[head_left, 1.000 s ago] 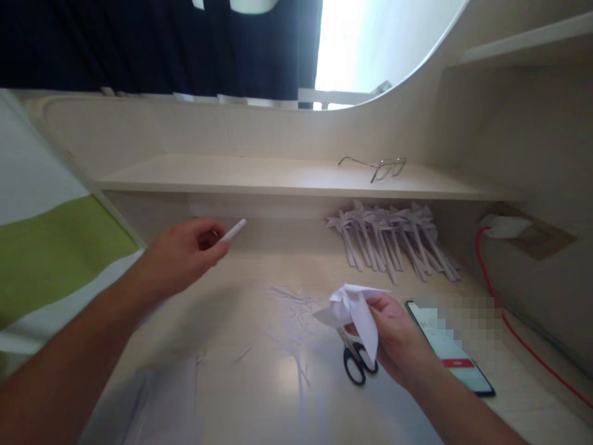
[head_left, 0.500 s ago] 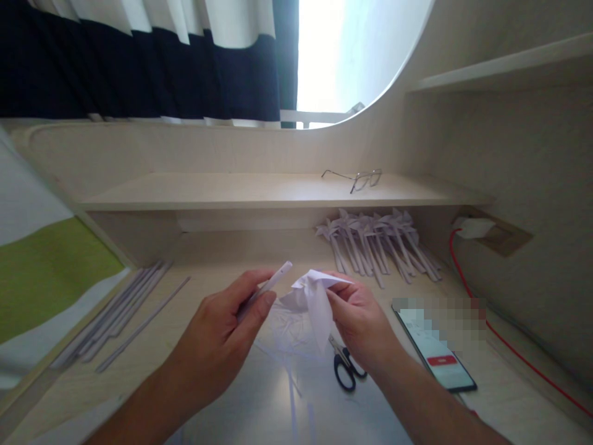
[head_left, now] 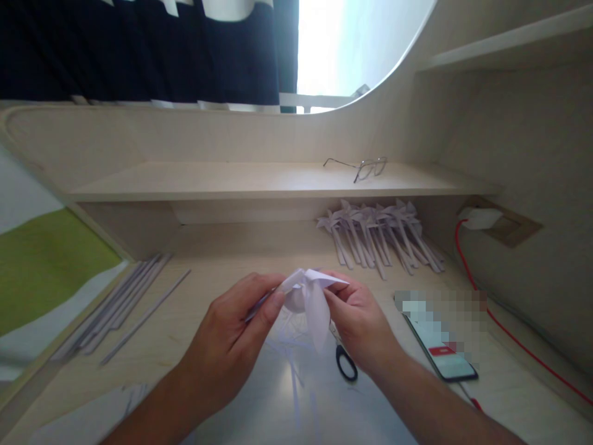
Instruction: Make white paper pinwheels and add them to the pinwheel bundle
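Note:
My left hand (head_left: 231, 337) pinches a thin white paper stick (head_left: 259, 301), whose tip reaches into the folded white paper pinwheel head (head_left: 311, 295). My right hand (head_left: 359, 324) holds that paper head from the right, above the desk (head_left: 231, 259). Both hands meet at the desk's middle. Black-handled scissors (head_left: 345, 364) lie on the desk just below my right hand, partly hidden by it.
Several finished paper pinwheels (head_left: 380, 238) lie in a row under the shelf. Rolled paper sticks (head_left: 120, 303) lie at the left. A phone (head_left: 440, 343) lies at the right beside a red cable (head_left: 504, 327). Glasses (head_left: 359, 167) rest on the shelf. Paper scraps (head_left: 291, 352) litter the desk.
My left hand brought the white stick from the far left over to the paper head, and its tip now sits inside the folds. My right hand lifted the paper slightly toward the middle.

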The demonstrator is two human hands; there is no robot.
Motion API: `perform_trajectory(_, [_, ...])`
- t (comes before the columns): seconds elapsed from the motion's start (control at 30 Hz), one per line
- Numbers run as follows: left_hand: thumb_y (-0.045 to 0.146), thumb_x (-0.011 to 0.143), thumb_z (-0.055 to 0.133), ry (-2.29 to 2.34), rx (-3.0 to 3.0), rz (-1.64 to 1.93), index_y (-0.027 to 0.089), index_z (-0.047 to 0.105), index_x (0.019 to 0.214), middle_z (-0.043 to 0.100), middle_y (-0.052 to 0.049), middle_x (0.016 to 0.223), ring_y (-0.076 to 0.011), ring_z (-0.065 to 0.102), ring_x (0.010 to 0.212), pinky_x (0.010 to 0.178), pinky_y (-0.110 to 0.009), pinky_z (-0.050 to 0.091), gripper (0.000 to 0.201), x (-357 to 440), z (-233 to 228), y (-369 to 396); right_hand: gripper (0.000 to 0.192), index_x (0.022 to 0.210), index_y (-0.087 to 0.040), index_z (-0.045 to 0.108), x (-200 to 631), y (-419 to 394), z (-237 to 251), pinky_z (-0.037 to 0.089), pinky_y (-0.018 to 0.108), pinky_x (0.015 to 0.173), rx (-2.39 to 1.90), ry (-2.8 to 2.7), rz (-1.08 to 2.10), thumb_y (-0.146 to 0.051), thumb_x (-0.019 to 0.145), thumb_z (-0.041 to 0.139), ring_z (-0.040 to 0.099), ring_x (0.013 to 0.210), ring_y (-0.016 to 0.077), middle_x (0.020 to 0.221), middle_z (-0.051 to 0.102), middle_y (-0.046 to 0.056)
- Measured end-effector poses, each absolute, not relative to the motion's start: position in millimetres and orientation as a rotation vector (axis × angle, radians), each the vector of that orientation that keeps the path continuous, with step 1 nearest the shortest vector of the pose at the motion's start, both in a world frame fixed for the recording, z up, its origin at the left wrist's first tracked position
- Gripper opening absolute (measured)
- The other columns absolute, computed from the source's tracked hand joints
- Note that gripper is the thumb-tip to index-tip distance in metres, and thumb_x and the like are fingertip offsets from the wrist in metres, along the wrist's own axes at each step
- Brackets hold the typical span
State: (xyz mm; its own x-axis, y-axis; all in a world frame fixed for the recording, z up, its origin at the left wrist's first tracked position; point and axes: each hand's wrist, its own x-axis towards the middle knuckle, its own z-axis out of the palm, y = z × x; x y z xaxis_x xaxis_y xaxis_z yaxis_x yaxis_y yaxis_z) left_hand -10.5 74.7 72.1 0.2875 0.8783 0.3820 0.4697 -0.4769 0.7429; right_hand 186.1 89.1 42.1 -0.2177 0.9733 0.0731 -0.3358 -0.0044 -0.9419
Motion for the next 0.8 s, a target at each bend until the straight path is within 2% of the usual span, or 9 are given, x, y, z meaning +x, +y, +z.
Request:
perform_trajectory(0.23, [0.038,0.102,0.056,1.179,2.006,1.093,0.033,0.071,0.118,0.076,0.0,0.106,-0.0194,0.071,0.094,0.078,-0.03,0.057,0.023,-8,69,74,0.028,0.091,-0.019,0.078,187,88,41,0.046,0.027,0.063,-0.857,-1.085,1.489,-0.046,0.082,0.082,0.045,0.058,0.0111,0.065,0.055,-0.003])
perform_trajectory(0.4, [0.035,0.102,0.056,1.194,2.096,1.105,0.032,0.071,0.118,0.076,0.001,0.103,-0.0178,0.071,0.093,0.079,-0.029,0.056,0.022,-8,66,74,0.029,0.09,-0.018,0.078,186,87,43,0.046,0.025,0.06,-0.881,-1.092,1.447,-0.045,0.08,0.084,0.052,0.061,0.0118,0.07,0.062,0.0])
perform_trajectory(0.63, [0.028,0.104,0.055,1.234,2.267,1.057,0.026,0.069,0.112,0.073,0.002,0.096,-0.0137,0.067,0.083,0.076,-0.025,0.051,0.016,-10,65,75,0.024,0.097,-0.018,0.074,186,80,43,0.041,0.024,0.056,-0.949,-1.174,1.272,-0.041,0.088,0.075,0.053,0.063,0.0123,0.073,0.064,0.0])
perform_trajectory(0.8, [0.026,0.105,0.053,1.2,2.364,1.02,0.026,0.066,0.119,0.074,0.0,0.102,-0.0148,0.069,0.091,0.082,-0.026,0.05,0.019,-9,59,75,0.018,0.089,-0.018,0.072,187,78,48,0.041,0.024,0.056,-0.957,-1.216,1.243,-0.035,0.088,0.075,0.052,0.062,0.0113,0.072,0.064,-0.001])
